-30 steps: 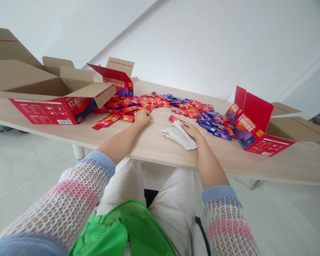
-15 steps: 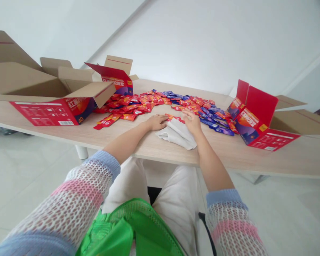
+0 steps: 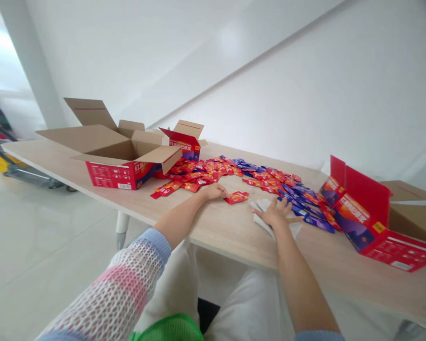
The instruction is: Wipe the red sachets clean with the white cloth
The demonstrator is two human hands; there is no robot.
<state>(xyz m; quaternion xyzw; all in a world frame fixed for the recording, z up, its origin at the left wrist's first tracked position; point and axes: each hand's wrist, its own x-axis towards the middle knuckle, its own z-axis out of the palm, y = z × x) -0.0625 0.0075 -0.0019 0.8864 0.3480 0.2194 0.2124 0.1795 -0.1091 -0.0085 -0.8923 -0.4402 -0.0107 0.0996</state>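
My left hand [image 3: 216,192] pinches the left end of a red sachet [image 3: 237,197] at the table's middle. My right hand [image 3: 276,211] lies with fingers spread on a light grey cloth [image 3: 264,204], to the right of that sachet. Behind both hands, a curved heap of red sachets [image 3: 195,173] and blue-purple sachets [image 3: 296,201] reaches from the left boxes to the right box.
A large open carton [image 3: 110,174] and a smaller open red box [image 3: 184,144] stand at the left of the table [image 3: 230,237]. Another open red box [image 3: 362,218] is at the right. A wheeled cart [image 3: 28,173] stands on the floor far left.
The view has turned left and tilted up. My right hand and the cloth have moved right, off the red sachet, and its fingers have spread. My left hand has taken the sachet's end.
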